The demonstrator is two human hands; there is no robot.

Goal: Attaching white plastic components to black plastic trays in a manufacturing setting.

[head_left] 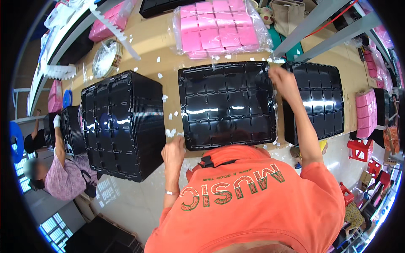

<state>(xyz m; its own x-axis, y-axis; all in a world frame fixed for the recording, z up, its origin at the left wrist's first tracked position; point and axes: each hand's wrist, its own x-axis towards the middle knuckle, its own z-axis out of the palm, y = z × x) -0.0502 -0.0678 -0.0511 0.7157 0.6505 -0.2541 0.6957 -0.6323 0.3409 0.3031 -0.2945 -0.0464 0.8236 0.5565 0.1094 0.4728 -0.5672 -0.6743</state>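
A black plastic blister tray [228,95] with a grid of ribs lies right in front of me. It is the top one of what looks like a stack. At its far right corner my right hand [284,81] is closed, fingertips pinched together; whether they grip the rim or a small scrap is too fine to tell. My left hand [173,152] is curled closed beside the near left corner, and its fingertips are partly hidden. To the left rises a tall stack of black trays [147,122], and another black tray stack [318,99] stands to the right.
Small white scraps [170,132] are scattered over the brown tabletop [152,55]. Beyond the trays lie pink trays in clear plastic [219,29] and a round tub [107,59]. Grey metal posts [312,25] rise at the far right. Another person [67,173] works at the left.
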